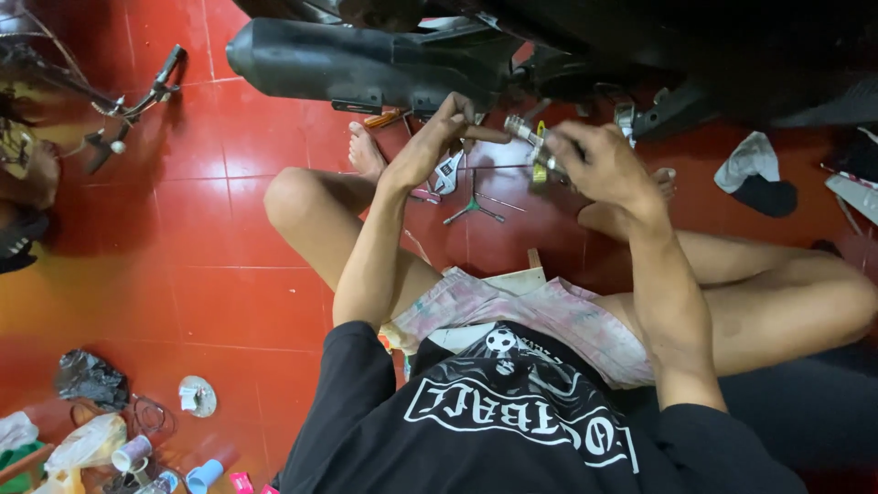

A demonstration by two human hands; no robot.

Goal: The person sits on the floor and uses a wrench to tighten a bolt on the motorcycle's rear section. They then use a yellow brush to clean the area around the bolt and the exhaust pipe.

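Hands meet under a black exhaust pipe (pixel 347 64), seen from the head camera. The right hand (pixel 599 165) is closed around a metal socket tool (pixel 530 146) whose shiny tip pokes out toward the left hand (pixel 439 137). That hand's fingers curl loosely at the tool's tip; whether they pinch anything I cannot tell. Below the hands, on the red tiled floor (pixel 201 274), lie an adjustable wrench (pixel 446 174) and a three-armed wrench (pixel 474 206).

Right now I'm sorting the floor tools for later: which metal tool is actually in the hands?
The silver cylindrical tool, gripped by the right hand; the left hand touches its tip. The wrench and three-armed wrench lie on the floor.
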